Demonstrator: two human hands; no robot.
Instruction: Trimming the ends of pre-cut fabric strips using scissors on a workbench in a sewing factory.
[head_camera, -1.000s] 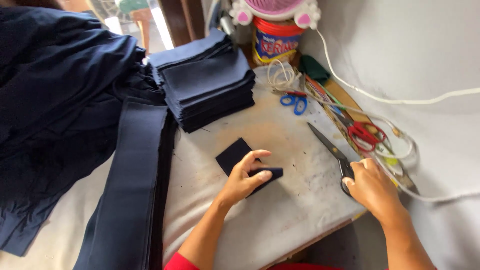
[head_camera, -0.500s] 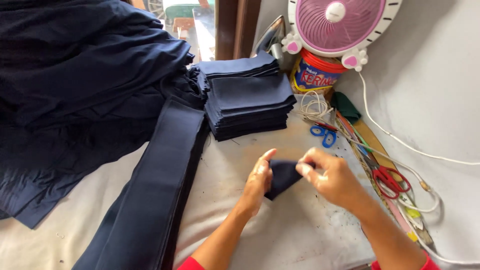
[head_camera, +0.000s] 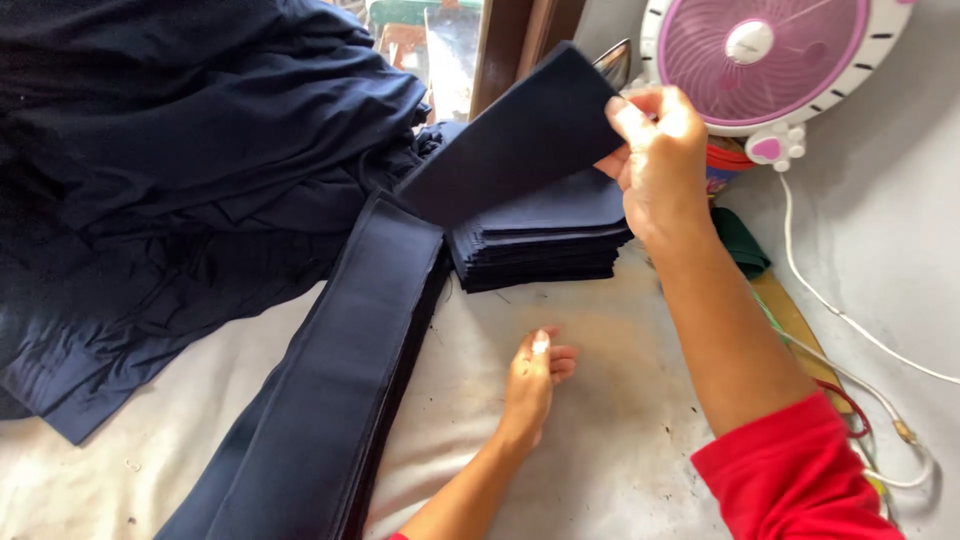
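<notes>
Head view: the right hand (head_camera: 655, 150) pinches one dark navy fabric piece (head_camera: 515, 135) by its upper right corner, thumb and fingers clenched on the cloth, and holds it lifted and tilted just above the stack of cut pieces (head_camera: 540, 240). The left hand (head_camera: 532, 385) rests on the counter (head_camera: 600, 450) in front of the stack, fingers loosely curled, grasping nothing.

Landmark: the stack. The long folded navy strip (head_camera: 340, 380) lies to its left, touching its near corner. The heap of navy cloth (head_camera: 180, 170) lies farther left. The pink fan (head_camera: 765, 55) stands behind and to its right, with a white cable (head_camera: 840, 315) trailing down the right side.

Recommended handling (a judgement from this frame):
- Keep the pinch at the corner only, so the piece hangs flat and does not crease.
- Check that a single layer is lifted; the pieces are thin and may cling together.
- Use the free left hand to steady the stack, so its edges stay aligned.
- Keep the lifted piece clear of the fan.
</notes>
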